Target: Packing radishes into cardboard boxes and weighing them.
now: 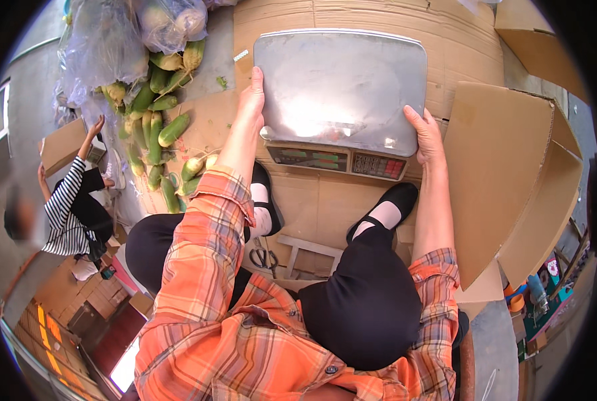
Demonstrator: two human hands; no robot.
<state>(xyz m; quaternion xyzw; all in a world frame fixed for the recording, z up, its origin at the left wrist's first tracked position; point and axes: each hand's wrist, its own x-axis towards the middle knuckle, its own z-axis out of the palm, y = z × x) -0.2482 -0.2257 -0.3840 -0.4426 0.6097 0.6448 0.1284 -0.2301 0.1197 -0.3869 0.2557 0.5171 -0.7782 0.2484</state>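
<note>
A flat digital weighing scale [338, 90] with a shiny metal top lies between my two hands, its display and button panel facing me. My left hand [252, 100] grips its left side, thumb up along the edge. On the opposite side, near the front corner, my right hand [427, 137] holds it with the thumb over the rim. The other fingers of both hands are mostly hidden by the scale. Nothing rests on the metal top. Whether the scale touches the cardboard [312, 200] under it, I cannot tell.
Green radishes [155, 137] lie in a heap at left, beside plastic bags [108, 53] of produce. An open cardboard box [506, 180] stands close on the right. Scissors [264, 259] lie near my feet. Another person [78, 207] sits at far left, handling a carton [61, 147].
</note>
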